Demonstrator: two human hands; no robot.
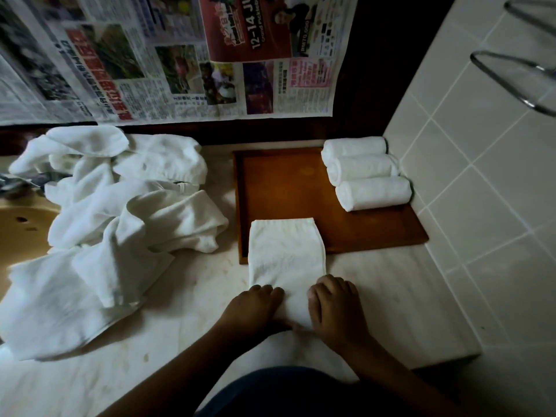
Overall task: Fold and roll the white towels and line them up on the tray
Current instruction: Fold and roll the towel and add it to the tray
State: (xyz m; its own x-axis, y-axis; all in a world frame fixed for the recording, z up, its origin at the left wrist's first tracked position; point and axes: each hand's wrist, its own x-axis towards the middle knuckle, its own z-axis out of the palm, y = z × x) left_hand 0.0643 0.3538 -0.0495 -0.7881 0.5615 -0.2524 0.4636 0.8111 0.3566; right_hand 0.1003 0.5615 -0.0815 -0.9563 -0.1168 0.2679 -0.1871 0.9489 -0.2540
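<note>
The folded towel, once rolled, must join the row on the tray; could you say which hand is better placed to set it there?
Probably the right hand: the rolled towels line the tray's right side, nearer it; the left hand sits toward the loose pile. Both hold the folded towel's near end.

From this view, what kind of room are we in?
Probably a bathroom or washroom, maybe in a hotel: a basin at the left edge, a white tiled wall, and rolled towels lined up on a wooden tray.
</note>
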